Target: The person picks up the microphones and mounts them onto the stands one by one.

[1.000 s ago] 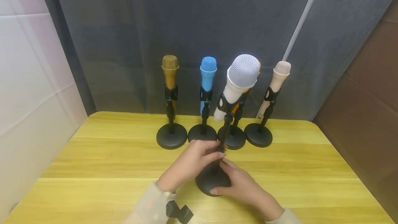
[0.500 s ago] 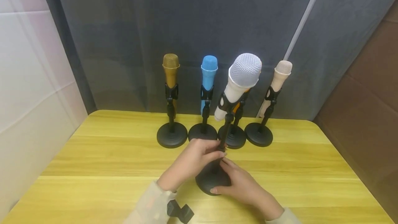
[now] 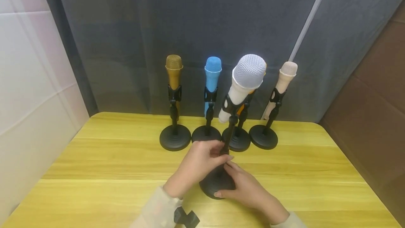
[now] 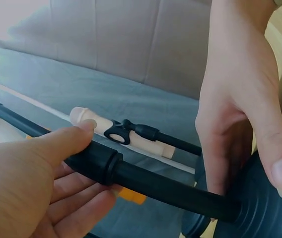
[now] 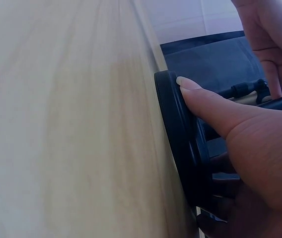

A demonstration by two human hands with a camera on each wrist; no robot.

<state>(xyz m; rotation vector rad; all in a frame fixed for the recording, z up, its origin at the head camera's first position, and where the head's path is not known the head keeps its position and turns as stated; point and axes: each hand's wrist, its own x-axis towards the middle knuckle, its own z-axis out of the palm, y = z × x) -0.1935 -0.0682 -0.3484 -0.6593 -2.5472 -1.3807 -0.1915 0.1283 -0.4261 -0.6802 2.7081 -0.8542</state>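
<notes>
A white microphone [image 3: 242,84] sits tilted in the clip of a black desktop microphone stand [image 3: 230,133], nearest to me. My left hand [image 3: 197,163] holds the stand's pole. In the left wrist view its thumb lies over the thick collar [image 4: 96,161] and its fingers come up from beneath. My right hand [image 3: 248,187] grips the round base [image 5: 173,119], thumb on top near the edge and fingers around the far side. That base rests on the wooden table [image 3: 110,164]. Behind the white microphone, an orange microphone [image 3: 240,110] on its own stand is mostly hidden.
Along the table's back stand a gold microphone [image 3: 174,77], a blue microphone [image 3: 212,75] and a beige microphone [image 3: 286,75], each on a black stand. A grey curtain [image 3: 126,45] hangs behind. A small black block-like piece [image 3: 186,217] shows by my left sleeve.
My left hand has shifted slightly right and its thumb has moved a little along the pole. The right hand and the stand stay in place.
</notes>
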